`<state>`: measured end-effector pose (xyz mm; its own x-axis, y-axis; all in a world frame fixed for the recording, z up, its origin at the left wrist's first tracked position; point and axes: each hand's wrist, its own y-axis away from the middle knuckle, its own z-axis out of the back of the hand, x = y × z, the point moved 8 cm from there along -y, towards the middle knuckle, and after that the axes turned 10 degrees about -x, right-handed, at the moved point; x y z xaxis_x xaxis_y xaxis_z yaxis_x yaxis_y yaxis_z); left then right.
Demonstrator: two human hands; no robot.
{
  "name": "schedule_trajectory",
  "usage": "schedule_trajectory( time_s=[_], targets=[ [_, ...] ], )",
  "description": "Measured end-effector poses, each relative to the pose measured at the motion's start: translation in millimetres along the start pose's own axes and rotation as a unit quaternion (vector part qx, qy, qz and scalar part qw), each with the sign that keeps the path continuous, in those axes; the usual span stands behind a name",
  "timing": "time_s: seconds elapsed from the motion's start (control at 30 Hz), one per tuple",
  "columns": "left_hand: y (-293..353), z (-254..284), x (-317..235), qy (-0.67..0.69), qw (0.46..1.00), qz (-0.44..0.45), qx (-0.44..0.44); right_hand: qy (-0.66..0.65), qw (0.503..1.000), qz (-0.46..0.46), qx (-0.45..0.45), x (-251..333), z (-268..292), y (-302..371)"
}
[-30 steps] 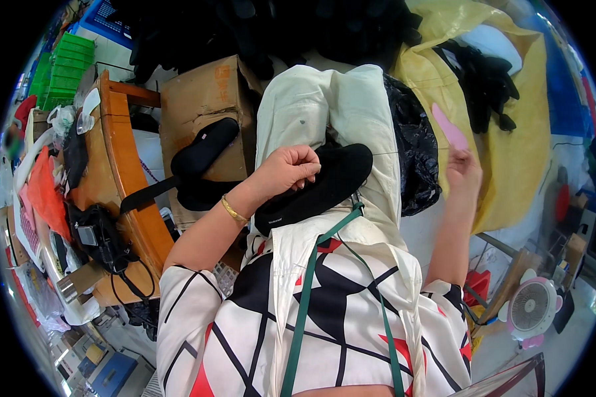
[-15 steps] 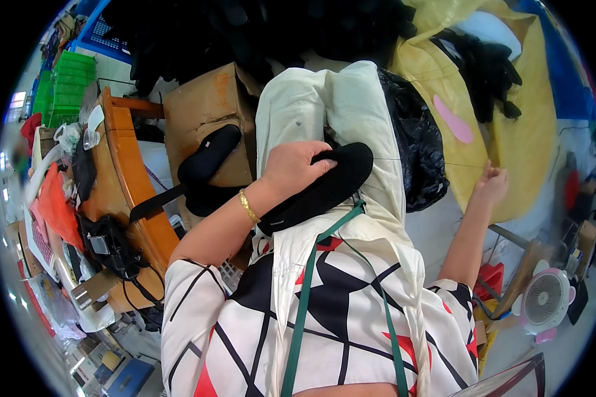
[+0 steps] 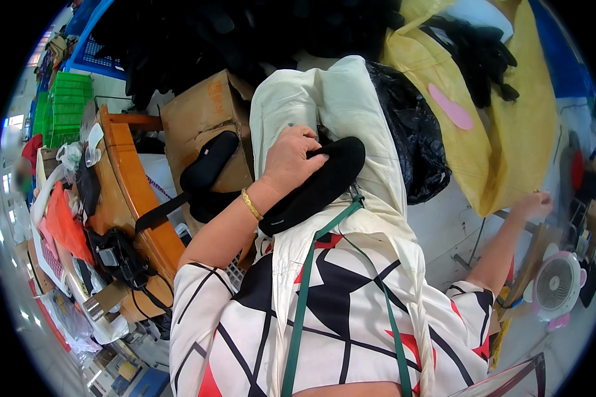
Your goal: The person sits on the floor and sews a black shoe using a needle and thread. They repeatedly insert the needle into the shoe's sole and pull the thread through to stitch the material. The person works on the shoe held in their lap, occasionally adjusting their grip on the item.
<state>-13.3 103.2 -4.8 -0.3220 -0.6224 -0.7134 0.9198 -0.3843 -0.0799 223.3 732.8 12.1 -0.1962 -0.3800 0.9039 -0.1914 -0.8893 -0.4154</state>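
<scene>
A black slipper [image 3: 331, 175] lies slantwise across my lap, over the pale apron. My left hand [image 3: 295, 159] is closed on its upper edge, thumb on the near side and fingers curled over the far side. Out at the far right, my right hand [image 3: 535, 205] is raised with its fingertips pinched together. Half a second ago a thin dark thread ran from the slipper to those fingers; it is too fine to follow clearly now. Another black slipper [image 3: 208, 162] rests against the cardboard box, left of my lap.
A cardboard box [image 3: 198, 106] and a wooden table [image 3: 122, 192] stand at left. Black items [image 3: 245, 33] are heaped beyond my knees. A black plastic bag [image 3: 407, 132] and a yellow sack [image 3: 510, 145] with a pink insole [image 3: 450, 106] lie right. A fan [image 3: 556, 284] stands lower right.
My right hand has moved farther right and slightly toward me, its arm stretched outward. My left hand still grips the slipper, which has barely shifted.
</scene>
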Motion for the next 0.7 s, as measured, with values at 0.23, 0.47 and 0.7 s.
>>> schedule_trajectory(
  time_s=[0.23, 0.47, 0.7],
  targets=[
    [-1.0, -9.2, 8.2, 0.054, 0.998, 0.005, 0.016, -0.072, 0.886, 0.062, 0.454, 62.8, -66.5, 184.0],
    [6.6, 20.0, -12.7, 0.104, 0.990, 0.097, -0.008, -0.074, 0.624, 0.131, 0.767, 162.8, -66.2, 414.4],
    [25.8, -26.2, 1.8, 0.221, 0.951, 0.186, 0.107, -0.248, 0.619, 0.272, 0.694, 255.8, -15.0, 440.8]
  ],
)
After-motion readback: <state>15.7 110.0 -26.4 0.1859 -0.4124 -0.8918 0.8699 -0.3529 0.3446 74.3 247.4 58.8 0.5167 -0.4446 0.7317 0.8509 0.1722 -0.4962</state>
